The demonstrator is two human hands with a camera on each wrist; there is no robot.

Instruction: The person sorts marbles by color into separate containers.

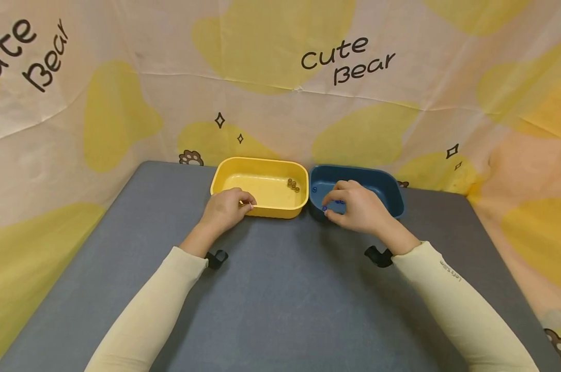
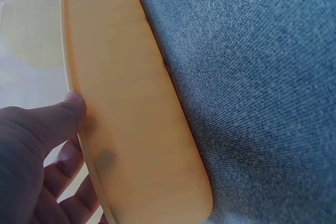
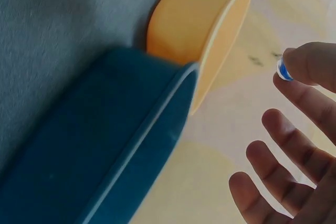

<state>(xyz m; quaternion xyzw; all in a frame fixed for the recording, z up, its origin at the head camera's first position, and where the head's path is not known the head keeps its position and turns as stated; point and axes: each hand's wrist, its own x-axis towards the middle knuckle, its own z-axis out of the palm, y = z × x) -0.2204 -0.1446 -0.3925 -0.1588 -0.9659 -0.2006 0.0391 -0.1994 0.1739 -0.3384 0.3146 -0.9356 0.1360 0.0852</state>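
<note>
My left hand grips the near rim of a yellow plastic bin, left of centre. In the left wrist view the thumb lies on the outer side of the bin's wall, with the fingers beyond the rim. Over the near edge of a dark blue bin, my right hand pinches a small blue bead between thumb and index finger. The other right fingers are spread apart. Several brown beads lie at the right end of the yellow bin. More blue beads sit in the blue bin, partly hidden by the hand.
Both bins stand side by side at the back of a grey cloth-covered table. Behind them hangs a patterned cloth with lettering. A black strap shows at the right wrist, another black strap at the left.
</note>
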